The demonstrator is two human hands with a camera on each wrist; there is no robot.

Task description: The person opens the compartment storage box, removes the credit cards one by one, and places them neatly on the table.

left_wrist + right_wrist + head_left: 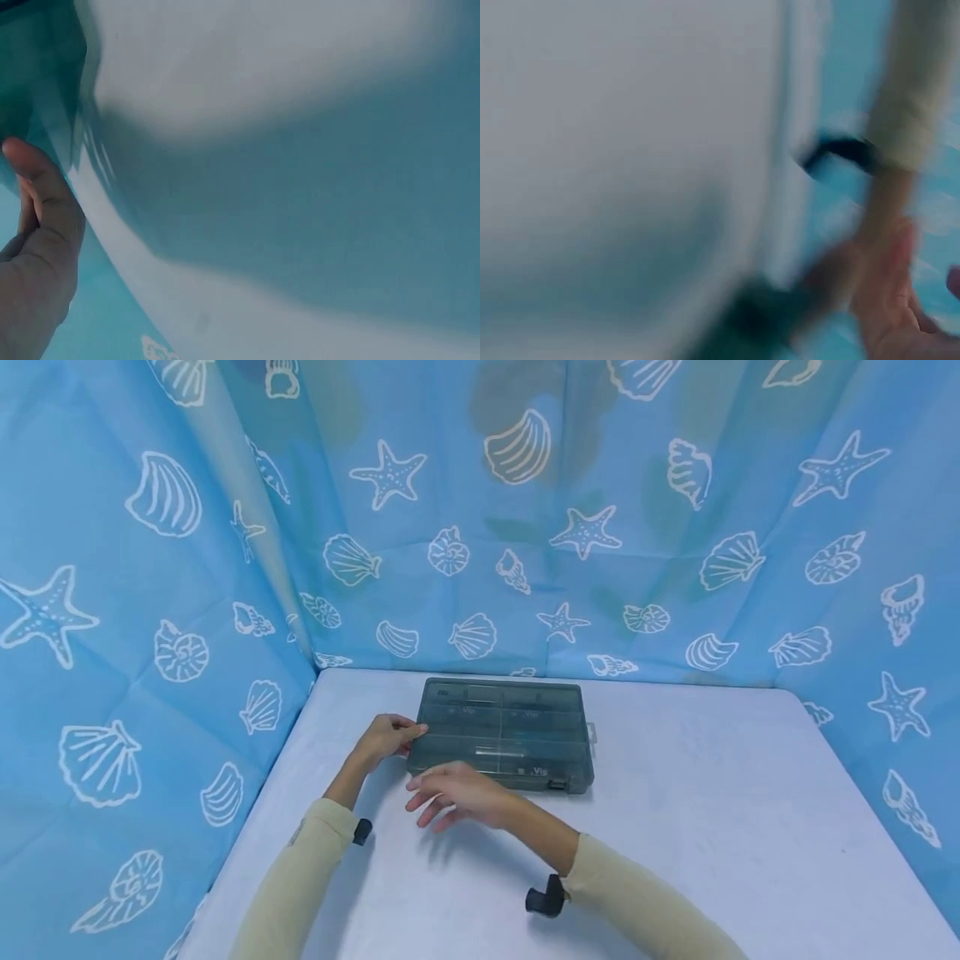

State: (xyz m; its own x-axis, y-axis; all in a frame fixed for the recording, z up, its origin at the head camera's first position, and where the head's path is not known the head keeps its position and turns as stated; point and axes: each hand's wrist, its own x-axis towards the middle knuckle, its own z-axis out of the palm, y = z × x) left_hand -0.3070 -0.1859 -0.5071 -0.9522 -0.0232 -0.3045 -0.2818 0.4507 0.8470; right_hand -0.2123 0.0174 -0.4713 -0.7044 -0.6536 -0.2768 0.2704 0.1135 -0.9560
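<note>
A dark, see-through plastic compartment box (525, 724) with a closed lid lies toward the back of the white table. My left hand (384, 739) grips its left edge, the thumb on top of the lid. In the left wrist view the left hand (46, 240) has its thumb against the green-tinted box (37, 75). Just in front of the box's lower left corner, my right hand (468, 795) hovers with loose, spread fingers, holding nothing. The right wrist view is blurred; the right hand (892, 315) shows there near the left forearm and the box (750, 322).
A white cloth covers the table (712, 810). Blue curtains with shell and starfish prints (450, 593) stand along its back and sides. Each sleeve carries a small black wrist camera (546, 897). A pale clasp or tab (592, 732) sticks out at the box's right side.
</note>
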